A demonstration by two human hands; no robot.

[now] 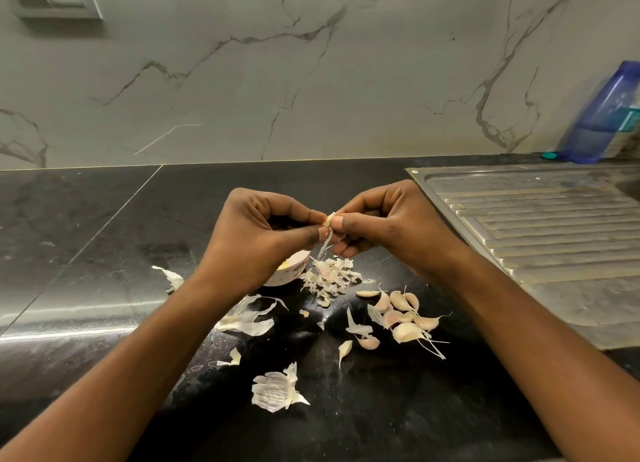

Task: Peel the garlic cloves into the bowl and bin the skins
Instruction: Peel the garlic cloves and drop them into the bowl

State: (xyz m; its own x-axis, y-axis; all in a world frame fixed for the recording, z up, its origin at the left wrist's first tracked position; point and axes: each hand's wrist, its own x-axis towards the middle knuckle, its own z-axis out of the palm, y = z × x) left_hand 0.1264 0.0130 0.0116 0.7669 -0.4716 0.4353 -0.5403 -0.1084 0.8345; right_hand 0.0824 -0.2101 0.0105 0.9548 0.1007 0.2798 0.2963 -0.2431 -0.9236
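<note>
Near the front edge of the black counter [104,254], a large shed skin [277,390] is seen, with unpeeled cloves [401,318] clustered farther back toward the right. Beyond them, a heap of skins [329,276] is piled just beside the bowl [287,271], which is partly hidden under the left hand [256,233]. Above the heap, one garlic clove [329,220] is pinched at the fingertips between the left hand and the right hand [388,226], and a strip of skin [325,245] hangs from it. A blue bottle [602,115] stands at the far right corner.

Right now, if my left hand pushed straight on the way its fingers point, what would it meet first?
Your left hand pinches the garlic clove, so that comes first; just beyond it, the right hand, apparently at the same depth.
</note>
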